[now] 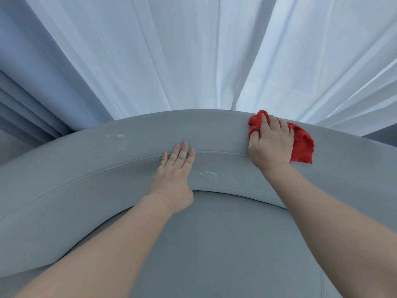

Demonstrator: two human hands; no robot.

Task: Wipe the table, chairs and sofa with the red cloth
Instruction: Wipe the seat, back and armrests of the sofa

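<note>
A person is leaning over a curved grey backrest [107, 168]. Their right hand [270, 145] is gripping the bunched red cloth [303, 147], pressing it on the top edge. Their left hand [176, 168] is lying flat, fingers straight. White smudges [207, 173] are showing nearby, so wiping looks unfinished.

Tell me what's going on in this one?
A person is wiping an upholstered seat's curved grey backrest. The right hand holds the red cloth against the backrest's top edge, on the right. The left hand rests flat on the backrest with straight fingers, near the seam. White smudges show between the hands, with more further left. Pale curtains hang behind.
</note>
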